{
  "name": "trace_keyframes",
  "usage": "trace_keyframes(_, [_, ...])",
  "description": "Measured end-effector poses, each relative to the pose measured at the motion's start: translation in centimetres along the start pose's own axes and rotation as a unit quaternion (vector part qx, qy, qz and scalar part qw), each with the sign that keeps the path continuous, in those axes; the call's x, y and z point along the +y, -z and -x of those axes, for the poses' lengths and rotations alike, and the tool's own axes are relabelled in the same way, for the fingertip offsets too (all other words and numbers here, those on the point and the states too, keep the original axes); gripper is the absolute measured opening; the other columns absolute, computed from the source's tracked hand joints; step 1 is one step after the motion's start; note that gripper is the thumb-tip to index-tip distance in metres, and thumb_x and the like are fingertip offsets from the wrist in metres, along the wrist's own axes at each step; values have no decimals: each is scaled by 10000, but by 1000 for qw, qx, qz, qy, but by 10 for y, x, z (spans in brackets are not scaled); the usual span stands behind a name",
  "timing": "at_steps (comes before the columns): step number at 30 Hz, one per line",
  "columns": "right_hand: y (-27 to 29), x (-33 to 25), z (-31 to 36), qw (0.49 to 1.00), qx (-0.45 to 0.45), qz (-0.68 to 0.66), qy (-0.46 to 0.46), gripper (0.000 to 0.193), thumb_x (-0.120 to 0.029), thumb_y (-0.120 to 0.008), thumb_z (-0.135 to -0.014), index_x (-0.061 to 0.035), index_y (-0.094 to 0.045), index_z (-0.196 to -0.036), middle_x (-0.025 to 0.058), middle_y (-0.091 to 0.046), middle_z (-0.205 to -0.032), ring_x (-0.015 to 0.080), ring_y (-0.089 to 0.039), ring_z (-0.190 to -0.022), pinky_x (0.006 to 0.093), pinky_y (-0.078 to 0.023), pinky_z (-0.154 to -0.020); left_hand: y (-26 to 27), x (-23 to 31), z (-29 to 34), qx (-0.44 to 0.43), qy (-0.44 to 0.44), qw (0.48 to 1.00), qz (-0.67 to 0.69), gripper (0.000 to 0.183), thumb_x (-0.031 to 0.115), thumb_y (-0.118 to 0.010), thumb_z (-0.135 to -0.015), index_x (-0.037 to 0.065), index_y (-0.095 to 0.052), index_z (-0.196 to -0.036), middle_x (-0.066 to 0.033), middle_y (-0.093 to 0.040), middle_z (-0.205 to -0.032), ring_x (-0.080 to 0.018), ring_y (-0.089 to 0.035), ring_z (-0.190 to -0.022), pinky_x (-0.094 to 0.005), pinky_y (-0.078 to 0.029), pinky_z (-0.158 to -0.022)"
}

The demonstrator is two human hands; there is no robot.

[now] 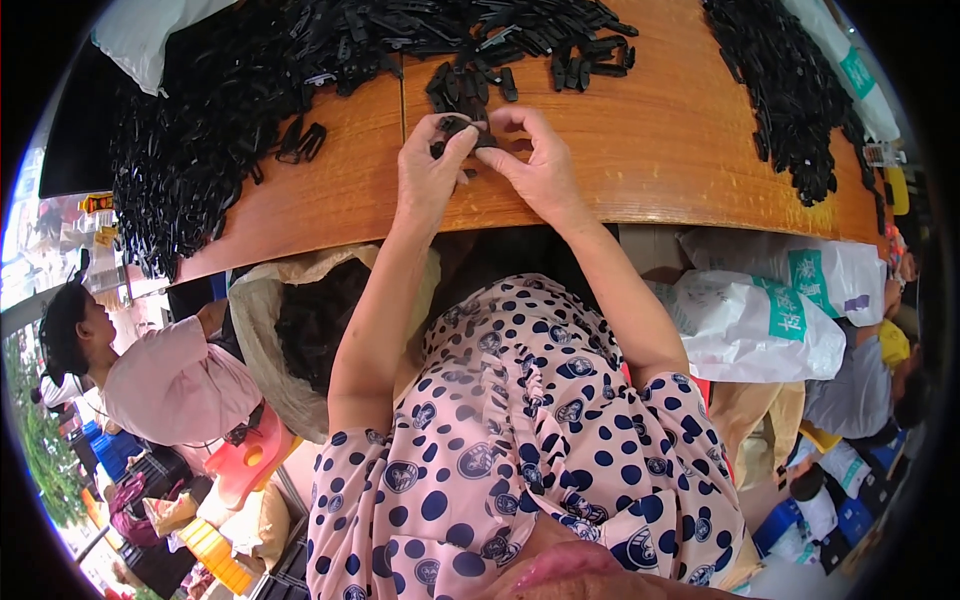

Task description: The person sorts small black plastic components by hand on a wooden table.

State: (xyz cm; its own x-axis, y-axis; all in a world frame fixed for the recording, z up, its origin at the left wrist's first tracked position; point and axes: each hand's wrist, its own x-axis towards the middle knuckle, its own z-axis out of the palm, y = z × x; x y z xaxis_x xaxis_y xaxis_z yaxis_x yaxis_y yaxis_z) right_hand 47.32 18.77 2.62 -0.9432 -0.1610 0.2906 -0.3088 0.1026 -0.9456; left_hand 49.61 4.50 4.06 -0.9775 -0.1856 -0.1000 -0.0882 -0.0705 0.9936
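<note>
Above the table's near edge, my left hand [430,170] and my right hand [541,168] meet with bent fingers. Between their thumbs and fingertips is a small black plastic piece [484,138], partly covered by the fingers. Just beyond the fingertips lies a small cluster of similar black pieces [462,84]. A few more loose pieces [590,68] rest farther right. One large heap of black plastic parts [205,130] spreads over the far and left side of the table.
A second heap of black parts [785,110] covers the table's right end. Below the wooden tabletop [650,150], an open sack [265,330] holding dark contents is at the left. White plastic bags [745,330] lie at the right. Another person in pink [165,380] sits at far left.
</note>
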Motion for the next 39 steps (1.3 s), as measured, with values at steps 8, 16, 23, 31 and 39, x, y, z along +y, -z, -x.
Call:
trace_keyframes(8, [3, 1, -2, 961, -132, -99, -220, 268, -163, -715, -844, 14, -620, -1021, 55, -636, -897, 92, -570, -813, 237, -472, -739, 3, 4, 4, 3, -38, 999, 21, 185, 141, -651, -877, 52, -641, -1039, -18, -684, -897, -50, -560, -730, -175, -433, -574])
trace_keyframes(16, [62, 16, -49, 980, -139, 141, -9, 295, -157, -709, -808, -44, -624, -1067, 108, -628, -961, 190, -626, -831, 316, -514, -759, 117, 64, 81, 35, 6, 976, -217, 287, 134, -579, -900, -6, -569, -1151, -40, -629, -862, -100, -567, -735, -231, -450, -641])
trace_keyframes(23, [120, 59, -112, 815, -179, 504, 225, 274, -53, -627, -823, -93, -583, -1091, 59, -534, -1089, 282, -557, -996, 379, -513, -805, 190, 75, 92, -8, -60, 776, -628, 272, 202, -598, -859, 62, -596, -1092, -172, -643, -916, -385, -608, -900, -439, -474, -745])
trace_keyframes(31, [124, 58, -120, 812, -259, 488, 191, 293, -104, -655, -819, -93, -543, -1090, 80, -533, -1028, 289, -571, -992, 391, -510, -784, 169, 9, -115, 125, -283, 742, -595, 271, 86, -572, -844, 95, -591, -1114, -124, -598, -1088, -342, -592, -981, -427, -487, -825])
trace_keyframes(39, [129, 79, -113, 839, -155, 473, 220, 267, -174, -652, -833, -83, -556, -1064, 71, -576, -1014, 283, -559, -1000, 387, -495, -801, 177, -2, -143, 61, -243, 717, -651, 186, 156, -587, -872, 76, -536, -1031, -161, -598, -1061, -368, -594, -956, -451, -483, -765])
